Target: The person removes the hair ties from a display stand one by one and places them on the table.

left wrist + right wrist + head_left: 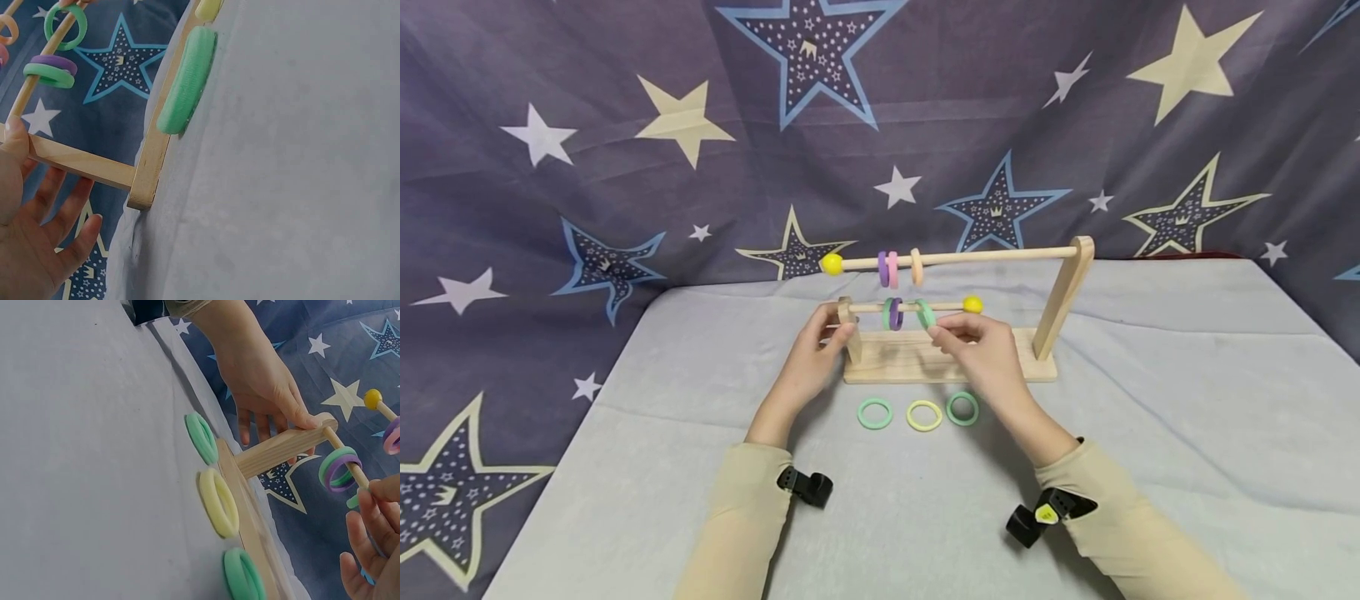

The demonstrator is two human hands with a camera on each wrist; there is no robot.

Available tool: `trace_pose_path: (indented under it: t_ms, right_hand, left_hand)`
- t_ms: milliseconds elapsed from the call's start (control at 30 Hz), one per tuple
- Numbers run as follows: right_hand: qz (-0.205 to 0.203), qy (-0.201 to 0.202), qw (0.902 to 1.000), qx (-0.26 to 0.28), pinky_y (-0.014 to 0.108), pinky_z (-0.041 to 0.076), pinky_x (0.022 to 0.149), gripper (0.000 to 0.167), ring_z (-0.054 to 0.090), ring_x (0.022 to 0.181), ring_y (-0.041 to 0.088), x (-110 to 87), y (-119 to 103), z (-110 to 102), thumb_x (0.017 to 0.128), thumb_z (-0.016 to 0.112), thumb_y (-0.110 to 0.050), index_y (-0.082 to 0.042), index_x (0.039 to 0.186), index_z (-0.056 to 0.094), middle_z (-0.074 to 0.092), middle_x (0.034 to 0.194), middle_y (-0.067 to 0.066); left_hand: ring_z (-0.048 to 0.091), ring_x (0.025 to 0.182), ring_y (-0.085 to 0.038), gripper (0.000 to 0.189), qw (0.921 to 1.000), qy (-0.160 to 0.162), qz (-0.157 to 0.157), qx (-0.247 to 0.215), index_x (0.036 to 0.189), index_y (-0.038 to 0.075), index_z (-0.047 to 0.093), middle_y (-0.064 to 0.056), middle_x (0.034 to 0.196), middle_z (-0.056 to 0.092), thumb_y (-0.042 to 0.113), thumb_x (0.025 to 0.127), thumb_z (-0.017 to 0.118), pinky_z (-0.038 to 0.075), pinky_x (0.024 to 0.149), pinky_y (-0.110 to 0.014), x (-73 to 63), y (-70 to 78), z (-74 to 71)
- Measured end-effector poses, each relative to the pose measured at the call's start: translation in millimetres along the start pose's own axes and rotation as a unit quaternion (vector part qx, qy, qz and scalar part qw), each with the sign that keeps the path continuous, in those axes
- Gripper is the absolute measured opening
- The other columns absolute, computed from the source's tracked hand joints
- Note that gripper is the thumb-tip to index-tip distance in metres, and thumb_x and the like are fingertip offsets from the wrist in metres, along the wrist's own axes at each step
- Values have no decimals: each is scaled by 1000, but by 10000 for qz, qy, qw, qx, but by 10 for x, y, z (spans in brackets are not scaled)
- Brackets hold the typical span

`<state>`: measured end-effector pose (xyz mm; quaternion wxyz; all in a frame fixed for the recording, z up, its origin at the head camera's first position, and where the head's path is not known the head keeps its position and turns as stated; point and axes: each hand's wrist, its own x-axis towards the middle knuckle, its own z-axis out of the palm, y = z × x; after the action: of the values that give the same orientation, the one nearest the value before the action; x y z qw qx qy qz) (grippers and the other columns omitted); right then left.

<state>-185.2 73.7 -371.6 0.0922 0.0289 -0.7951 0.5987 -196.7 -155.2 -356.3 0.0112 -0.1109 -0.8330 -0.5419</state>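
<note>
A wooden stand (951,357) carries two dowels at different heights, each ending in a yellow ball. My left hand (811,357) grips the short post at the left, thumb near its top and other fingers behind it. With thumb and index finger, my right hand (987,350) pinches a green hair tie (926,314) that hangs around the lower dowel (951,307), near its yellow ball. To its left on that dowel are another green hair tie (49,75) and a purple hair tie (55,62), side by side.
The upper dowel (1000,255) holds purple, pink and peach hair ties (917,267). In front of the base lie a green hair tie (875,413), a yellow hair tie (924,416) and another green one (962,408) on the grey cloth (895,517). A star-patterned curtain (700,200) hangs behind.
</note>
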Motion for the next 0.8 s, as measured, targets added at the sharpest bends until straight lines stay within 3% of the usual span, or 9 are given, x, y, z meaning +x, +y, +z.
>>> trace_pose_path:
  t_ms: [467, 700, 800]
  right_hand:
    - [99, 182, 9998, -22, 21, 47, 59, 17, 64, 71, 16, -3, 20, -96, 89, 75, -16, -3, 99, 77, 73, 80, 7]
    - [37, 230, 9997, 29, 19, 47, 58, 16, 64, 71, 17, 8, 50, -151, 89, 75, -14, -1, 98, 76, 72, 79, 8]
    - [71, 244, 9997, 71, 19, 47, 57, 16, 64, 69, 14, 12, 61, -178, 89, 75, -13, 0, 98, 76, 72, 79, 7]
  left_hand:
    - [53, 117, -41, 34, 10000, -37, -7, 49, 134, -6, 47, -27, 126, 55, 11, 104, 49, 41, 96, -45, 13, -24, 4]
    - [52, 118, -37, 38, 10000, 21, 36, -1, 137, 0, 48, -23, 128, 55, 19, 104, 51, 40, 97, -47, 158, -390, 32]
    - [54, 117, -35, 39, 10000, 29, 77, -4, 137, 3, 49, -21, 127, 56, 22, 104, 52, 40, 96, -45, 167, -425, 33]
